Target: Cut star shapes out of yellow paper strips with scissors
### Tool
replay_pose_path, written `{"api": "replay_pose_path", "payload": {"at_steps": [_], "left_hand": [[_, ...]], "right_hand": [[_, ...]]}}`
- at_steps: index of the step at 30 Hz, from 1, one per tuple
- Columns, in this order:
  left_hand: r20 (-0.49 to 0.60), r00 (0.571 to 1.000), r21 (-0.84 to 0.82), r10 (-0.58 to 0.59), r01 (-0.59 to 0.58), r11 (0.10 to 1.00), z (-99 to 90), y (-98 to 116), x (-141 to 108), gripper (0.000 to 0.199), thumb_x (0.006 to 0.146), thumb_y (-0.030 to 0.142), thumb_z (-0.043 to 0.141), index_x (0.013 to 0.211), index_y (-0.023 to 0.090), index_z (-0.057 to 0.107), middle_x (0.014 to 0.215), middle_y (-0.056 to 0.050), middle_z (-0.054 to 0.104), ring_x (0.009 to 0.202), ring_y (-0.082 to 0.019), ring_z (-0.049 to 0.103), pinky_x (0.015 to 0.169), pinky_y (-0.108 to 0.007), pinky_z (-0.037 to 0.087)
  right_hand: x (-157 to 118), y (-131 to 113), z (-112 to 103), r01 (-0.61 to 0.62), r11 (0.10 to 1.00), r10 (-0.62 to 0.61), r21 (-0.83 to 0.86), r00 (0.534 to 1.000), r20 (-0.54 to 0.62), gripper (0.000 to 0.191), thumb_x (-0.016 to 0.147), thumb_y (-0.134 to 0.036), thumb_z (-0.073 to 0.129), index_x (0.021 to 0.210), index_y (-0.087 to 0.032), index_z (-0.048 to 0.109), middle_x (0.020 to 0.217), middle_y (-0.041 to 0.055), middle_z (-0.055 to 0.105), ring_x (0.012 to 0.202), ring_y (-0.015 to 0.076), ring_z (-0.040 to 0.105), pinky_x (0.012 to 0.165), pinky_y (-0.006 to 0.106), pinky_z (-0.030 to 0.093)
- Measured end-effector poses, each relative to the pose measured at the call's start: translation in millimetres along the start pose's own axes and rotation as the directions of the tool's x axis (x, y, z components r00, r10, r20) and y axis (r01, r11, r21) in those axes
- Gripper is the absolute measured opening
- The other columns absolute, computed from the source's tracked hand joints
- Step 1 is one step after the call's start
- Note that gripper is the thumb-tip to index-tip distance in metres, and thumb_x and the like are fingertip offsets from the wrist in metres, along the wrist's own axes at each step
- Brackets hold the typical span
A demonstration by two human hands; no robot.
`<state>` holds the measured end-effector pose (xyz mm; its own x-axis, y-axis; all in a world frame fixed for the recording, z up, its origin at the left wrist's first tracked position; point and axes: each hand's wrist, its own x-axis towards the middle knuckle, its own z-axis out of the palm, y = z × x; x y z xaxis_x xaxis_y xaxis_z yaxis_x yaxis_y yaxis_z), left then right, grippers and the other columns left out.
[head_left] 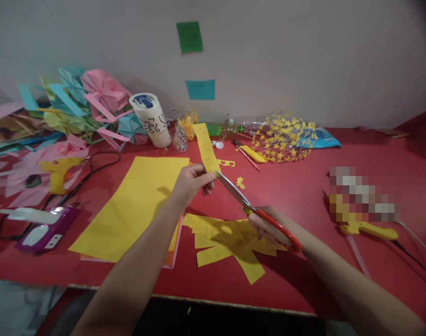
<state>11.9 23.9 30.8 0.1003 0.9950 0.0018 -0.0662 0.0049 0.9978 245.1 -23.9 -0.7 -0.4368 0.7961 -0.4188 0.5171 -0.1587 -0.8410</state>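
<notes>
My left hand [195, 183] pinches the lower end of a yellow paper strip [206, 147] with faint star outlines drawn on it. The strip stands up and leans a little left. In my right hand [268, 224] are red-handled scissors [239, 194], their tips at the strip's lower end beside my left fingertips. Several yellow strips [249, 263] lie fanned out on the red table below my hands. Small cut yellow stars [240, 182] sit just behind the scissors. A strip with star marks [226, 163] lies beyond my left hand.
Yellow sheets [129, 205] lie at left, near a purple power strip [48, 228] and a yellow glue gun [59, 172]. Behind are folded paper shapes [106, 93], a white cup [151, 119], a yellow cutter [253, 154] and a star bunch [282, 137]. Another glue gun [370, 230] rests at right.
</notes>
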Motion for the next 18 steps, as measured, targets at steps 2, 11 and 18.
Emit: {"api": "replay_pose_path", "payload": {"at_steps": [2, 11, 18], "left_hand": [[0.0, 1.0, -0.003, -0.001, 0.001, 1.0, 0.0, 0.6, -0.3, 0.019, 0.06, 0.031, 0.071, 0.056, 0.017, 0.06, 0.047, 0.002, 0.06, 0.037, -0.008, 0.051, 0.038, -0.021, 0.041], [0.0, 1.0, -0.014, -0.022, 0.022, 1.0, 1.1, 1.4, -0.3, 0.02, 0.059, 0.031, 0.072, 0.056, 0.016, 0.059, 0.046, 0.002, 0.06, 0.037, -0.008, 0.051, 0.037, -0.021, 0.041], [0.001, 1.0, -0.049, -0.015, 0.015, 0.999, 0.4, -0.1, 0.3, 0.016, 0.059, 0.028, 0.071, 0.056, 0.015, 0.062, 0.045, 0.002, 0.061, 0.036, -0.008, 0.052, 0.037, -0.02, 0.041]], "right_hand": [[0.3, 0.2, 0.2, -0.011, 1.0, 0.011, -0.01, 1.0, -0.004, 0.049, 0.086, -0.061, 0.055, 0.061, -0.02, 0.045, 0.054, -0.0017, 0.05, 0.038, 0.0067, 0.039, 0.037, 0.021, 0.029], [2.2, 3.8, 0.2, 0.037, 0.999, -0.037, -0.032, 0.999, -0.016, 0.05, 0.086, -0.062, 0.055, 0.061, -0.02, 0.045, 0.054, -0.0026, 0.048, 0.043, 0.0083, 0.043, 0.041, 0.022, 0.032], [2.9, 3.3, -0.1, 0.057, 0.997, -0.057, -0.043, 0.998, -0.001, 0.058, 0.081, -0.075, 0.049, 0.06, -0.021, 0.043, 0.052, -0.002, 0.048, 0.04, 0.0073, 0.039, 0.037, 0.02, 0.028]]}}
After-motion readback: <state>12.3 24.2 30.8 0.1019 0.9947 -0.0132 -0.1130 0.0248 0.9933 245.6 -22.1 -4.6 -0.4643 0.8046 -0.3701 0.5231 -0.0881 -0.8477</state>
